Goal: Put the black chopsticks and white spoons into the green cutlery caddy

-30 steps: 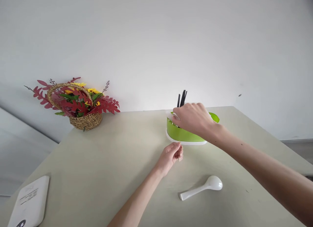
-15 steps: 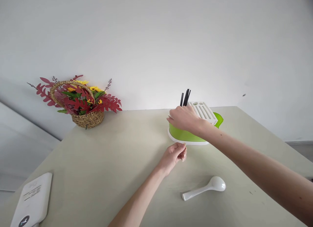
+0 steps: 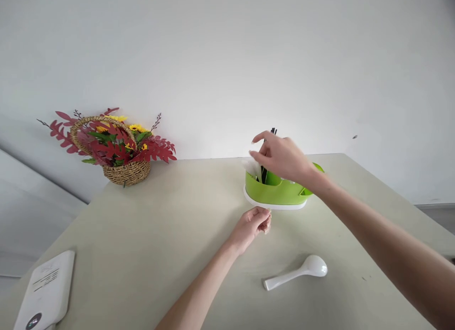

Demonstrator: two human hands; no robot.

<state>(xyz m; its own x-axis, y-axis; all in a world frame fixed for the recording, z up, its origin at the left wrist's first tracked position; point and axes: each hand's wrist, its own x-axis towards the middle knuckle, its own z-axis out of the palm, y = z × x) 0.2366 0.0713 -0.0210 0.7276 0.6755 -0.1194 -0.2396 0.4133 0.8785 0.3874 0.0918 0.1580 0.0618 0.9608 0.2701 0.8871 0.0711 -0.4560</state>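
Note:
Over the green utensil holder my right hand hangs with thumb and fingers apart, holding nothing. Black chopsticks stand in the holder, partly covered by that hand. Beside them, pale white utensils lean in the left end; their kind is unclear. My left hand is curled closed just in front of the holder's white base; nothing shows in its fingers. Nearer to me, a white spoon lies on the table, its bowl to the right.
A wicker basket of red leaves and yellow flowers stands at the table's back left. A white device lies at the near left. The pale wall rises right behind the table.
My right hand has lifted and moved right from the holder's left end, its fingers spreading. It now covers most of the white slotted part. My left hand and the spoon have stayed put.

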